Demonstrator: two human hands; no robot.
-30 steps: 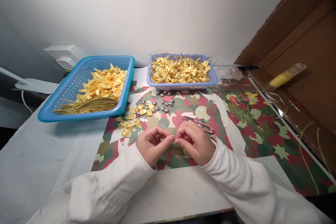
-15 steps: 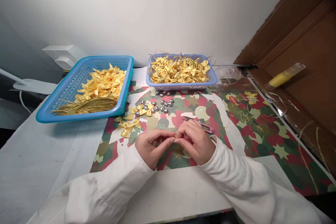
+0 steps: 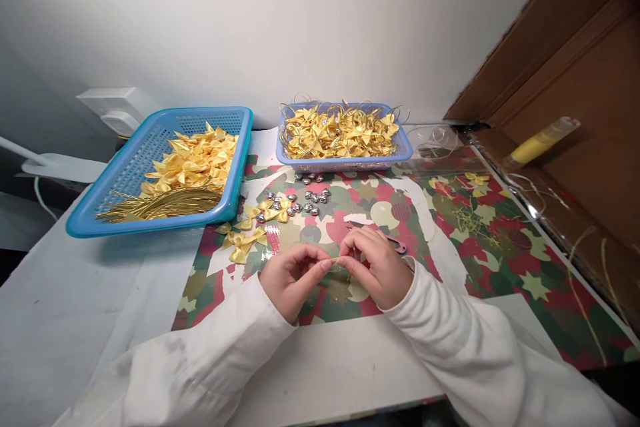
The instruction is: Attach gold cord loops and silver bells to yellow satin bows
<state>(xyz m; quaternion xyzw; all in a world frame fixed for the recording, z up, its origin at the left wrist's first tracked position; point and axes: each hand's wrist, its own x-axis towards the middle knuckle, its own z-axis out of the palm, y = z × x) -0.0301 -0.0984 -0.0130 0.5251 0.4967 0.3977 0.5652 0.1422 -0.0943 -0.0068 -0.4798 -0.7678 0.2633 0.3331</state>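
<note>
My left hand (image 3: 296,281) and my right hand (image 3: 376,268) meet over the patterned mat, each pinching a thin gold cord (image 3: 335,260) between thumb and fingertips. A short stretch of the cord shows between them; the rest is hidden by the fingers. Just beyond my right hand lie pink-handled thread snips (image 3: 399,245), partly covered by that hand. Loose yellow ribbon bows (image 3: 243,244) lie on the mat beyond my left hand. Several small silver jingle bells (image 3: 311,207) are scattered farther back.
At the back left, a blue basket (image 3: 90,213) holds yellow bows and a bundle of gold cords (image 3: 165,203). Another basket (image 3: 345,165) at the back contains bows with looped cords. Cord scraps (image 3: 473,223) litter the right side, near a cardboard box (image 3: 580,73) and a yellow tube (image 3: 543,141).
My fingertips have drawn slightly apart, and a short length of gold cord now shows between them. The right hand has shifted a little to the right.
</note>
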